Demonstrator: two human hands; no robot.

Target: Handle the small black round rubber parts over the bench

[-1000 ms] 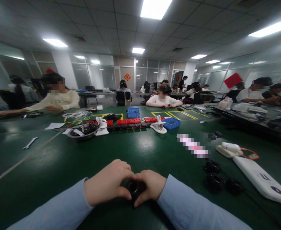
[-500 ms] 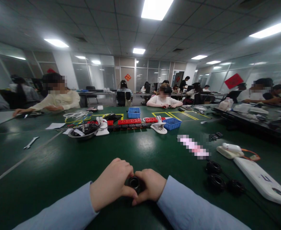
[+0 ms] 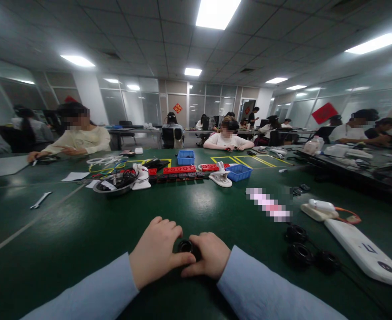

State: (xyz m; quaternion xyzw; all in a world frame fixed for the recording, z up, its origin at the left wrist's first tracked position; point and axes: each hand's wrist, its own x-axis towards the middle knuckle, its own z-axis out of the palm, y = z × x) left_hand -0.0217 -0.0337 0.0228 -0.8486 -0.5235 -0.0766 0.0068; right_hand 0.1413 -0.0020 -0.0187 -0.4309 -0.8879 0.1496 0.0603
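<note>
In front of me, low over the green tabletop (image 3: 115,235), a small black cylindrical part (image 3: 184,246) with a round hollow end facing up sits between my hands. My right hand (image 3: 211,254) wraps it from the right, thumb and fingers closed. From the left, my left hand (image 3: 157,251) has its thumb against the part's near side and its curled fingers by the far side. Most of the part's body is hidden by my hands. Several black ring-shaped pieces (image 3: 297,233) with a cable lie to the right.
A white device (image 3: 365,251) lies right. Ahead are red power strips (image 3: 179,170), blue bins (image 3: 239,172), a metal bowl (image 3: 111,191) of black cables and a white clip stand (image 3: 220,177). A wrench (image 3: 41,200) lies left. Co-workers sit across and to the sides.
My left fingers have loosened and lifted slightly from the black part, and the left thumb has moved up and right across it. The right thumb has shifted a little up and left.
</note>
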